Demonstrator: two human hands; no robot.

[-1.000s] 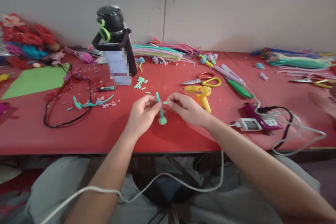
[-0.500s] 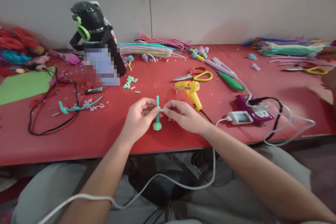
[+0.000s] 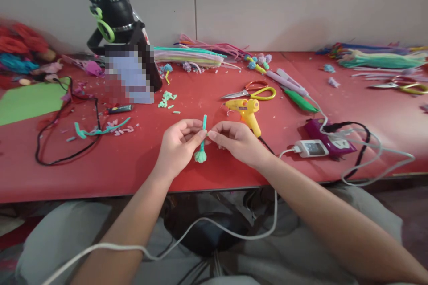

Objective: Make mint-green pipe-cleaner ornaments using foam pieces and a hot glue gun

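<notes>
A mint-green pipe cleaner flower (image 3: 200, 156) hangs bloom downward, its fuzzy stem tilted slightly and rising past the fingers. My left hand (image 3: 179, 144) pinches that stem between thumb and fingertips. Close on the other side, my right hand (image 3: 237, 140) is closed in a pinch beside the stem. A short light-green pipe cleaner piece (image 3: 207, 134) barely shows at its fingertips; the rest of it is hidden. Beyond the hands lie several cut green pieces (image 3: 167, 98) on the red tabletop (image 3: 147, 173).
Behind my right hand lies a yellow glue gun (image 3: 247, 113), with scissors (image 3: 250, 92) farther back. A black bottle (image 3: 112, 15) stands at back left. Pipe cleaner bundles (image 3: 190, 57) line the wall. Cables run around a purple box (image 3: 317, 131) and a white device (image 3: 310, 148).
The flower's stem has tipped slightly to the right, and the green piece shows less between my hands. The view has shifted a little. Another person's hand at the right edge has left the view.
</notes>
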